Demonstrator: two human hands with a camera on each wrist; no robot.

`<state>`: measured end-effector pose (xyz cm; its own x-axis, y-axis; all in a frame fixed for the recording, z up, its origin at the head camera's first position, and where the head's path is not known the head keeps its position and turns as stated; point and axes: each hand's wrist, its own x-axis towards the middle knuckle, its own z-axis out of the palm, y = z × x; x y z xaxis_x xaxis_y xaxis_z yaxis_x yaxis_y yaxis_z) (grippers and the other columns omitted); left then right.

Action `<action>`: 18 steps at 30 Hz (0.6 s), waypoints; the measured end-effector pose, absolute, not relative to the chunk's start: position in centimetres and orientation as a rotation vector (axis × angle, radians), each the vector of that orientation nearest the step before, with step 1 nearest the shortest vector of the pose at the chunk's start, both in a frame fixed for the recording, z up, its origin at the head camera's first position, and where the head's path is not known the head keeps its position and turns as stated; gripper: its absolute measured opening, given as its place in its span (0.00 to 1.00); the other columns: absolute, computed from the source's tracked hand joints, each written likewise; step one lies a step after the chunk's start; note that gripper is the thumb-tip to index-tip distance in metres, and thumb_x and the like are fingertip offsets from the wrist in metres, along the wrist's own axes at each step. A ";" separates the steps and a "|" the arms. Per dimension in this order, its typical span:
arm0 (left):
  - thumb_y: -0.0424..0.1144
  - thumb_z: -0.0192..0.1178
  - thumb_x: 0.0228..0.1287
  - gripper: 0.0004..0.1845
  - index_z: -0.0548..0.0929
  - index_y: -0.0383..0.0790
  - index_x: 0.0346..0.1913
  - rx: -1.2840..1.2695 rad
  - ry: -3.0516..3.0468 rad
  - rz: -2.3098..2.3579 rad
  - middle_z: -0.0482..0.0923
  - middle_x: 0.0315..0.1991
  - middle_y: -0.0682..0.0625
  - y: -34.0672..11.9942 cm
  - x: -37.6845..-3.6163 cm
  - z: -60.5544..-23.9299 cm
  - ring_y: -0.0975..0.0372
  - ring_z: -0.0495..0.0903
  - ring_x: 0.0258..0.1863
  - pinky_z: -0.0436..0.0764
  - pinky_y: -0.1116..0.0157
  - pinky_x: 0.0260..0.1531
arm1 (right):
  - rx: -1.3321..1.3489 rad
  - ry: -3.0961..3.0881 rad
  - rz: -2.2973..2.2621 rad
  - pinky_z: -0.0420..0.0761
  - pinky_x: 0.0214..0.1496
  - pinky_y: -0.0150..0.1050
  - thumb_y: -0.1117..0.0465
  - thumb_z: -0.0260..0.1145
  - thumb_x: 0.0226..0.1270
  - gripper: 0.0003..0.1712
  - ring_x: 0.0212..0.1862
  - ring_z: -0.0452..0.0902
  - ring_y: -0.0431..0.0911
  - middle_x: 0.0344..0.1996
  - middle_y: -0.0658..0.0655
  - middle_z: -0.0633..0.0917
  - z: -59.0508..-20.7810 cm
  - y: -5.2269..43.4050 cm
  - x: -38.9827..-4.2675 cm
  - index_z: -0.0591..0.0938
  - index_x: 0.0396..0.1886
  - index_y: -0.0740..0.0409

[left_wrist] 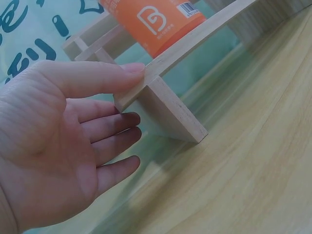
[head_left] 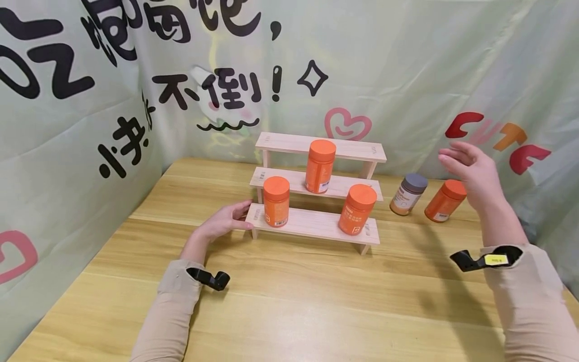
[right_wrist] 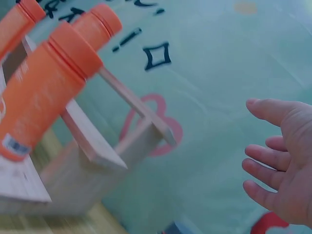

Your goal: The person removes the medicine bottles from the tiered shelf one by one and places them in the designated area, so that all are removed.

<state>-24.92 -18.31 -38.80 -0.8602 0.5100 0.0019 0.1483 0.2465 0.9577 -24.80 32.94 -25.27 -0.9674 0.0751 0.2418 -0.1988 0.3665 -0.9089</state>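
Observation:
A stepped wooden shelf [head_left: 312,223] with three tiers stands on the table. My left hand [head_left: 223,219] is at the left end of its lowest board, holding that end between thumb and index finger; the other fingers [left_wrist: 117,141] hang below the board. On the lowest board stand a left orange jar [head_left: 276,202] and a right orange jar [head_left: 357,210]. A third orange jar [head_left: 320,167] is on the middle board. My right hand [head_left: 475,171] is raised at the right with nothing in it, fingers loosely bent. Beneath it, another orange jar [head_left: 445,201] stands on the table, partly hidden.
A grey-lidded jar [head_left: 408,195] stands on the table between the shelf and the rightmost orange jar. A printed cloth [head_left: 398,75] hangs behind and along the sides. The wooden table [head_left: 294,301] extends in front of the shelf.

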 end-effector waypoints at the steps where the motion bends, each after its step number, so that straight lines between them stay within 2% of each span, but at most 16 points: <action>1: 0.31 0.61 0.58 0.44 0.44 0.22 0.69 0.614 2.217 1.643 0.47 0.69 0.31 -18.3 -24.9 -38.8 0.44 0.50 0.68 0.51 0.51 0.66 | 0.136 -2.394 1.636 0.69 0.52 0.20 0.54 0.61 0.65 0.35 0.48 0.71 0.30 0.46 0.37 0.77 -25.1 32.4 -24.8 0.61 0.70 0.51; 8: 0.31 0.61 0.57 0.44 0.45 0.24 0.70 0.598 2.218 1.653 0.47 0.70 0.32 -18.3 -24.8 -38.7 0.46 0.50 0.69 0.50 0.52 0.66 | 0.237 -2.498 1.497 0.66 0.56 0.22 0.51 0.61 0.65 0.36 0.50 0.71 0.32 0.51 0.40 0.77 -23.5 29.1 -24.8 0.61 0.70 0.52; 11: 0.31 0.61 0.57 0.44 0.45 0.24 0.70 0.603 2.215 1.651 0.47 0.70 0.32 -18.3 -24.9 -38.7 0.46 0.50 0.69 0.50 0.52 0.67 | 0.262 -2.524 1.479 0.64 0.62 0.30 0.51 0.61 0.65 0.36 0.50 0.71 0.32 0.53 0.43 0.77 -23.1 27.9 -25.1 0.60 0.70 0.52; 15: 0.31 0.61 0.57 0.44 0.45 0.24 0.69 0.605 2.212 1.652 0.47 0.70 0.32 -18.3 -24.9 -38.8 0.46 0.50 0.69 0.50 0.52 0.66 | 0.299 -2.556 1.511 0.58 0.67 0.48 0.50 0.61 0.64 0.37 0.54 0.70 0.37 0.57 0.48 0.75 -22.9 26.2 -25.4 0.59 0.70 0.51; 18: 0.31 0.61 0.57 0.44 0.45 0.24 0.70 0.604 2.207 1.652 0.48 0.70 0.32 -18.2 -24.8 -38.8 0.46 0.50 0.69 0.50 0.52 0.67 | 0.345 -2.577 1.522 0.58 0.67 0.51 0.50 0.62 0.64 0.37 0.56 0.69 0.40 0.59 0.53 0.74 -22.8 25.0 -25.6 0.60 0.70 0.52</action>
<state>-24.85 -18.22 -38.80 -0.8603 0.5098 -0.0010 0.1428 0.2427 0.9595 -25.59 25.00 -22.77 -0.9657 -0.1300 0.2250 -0.2598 0.4655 -0.8461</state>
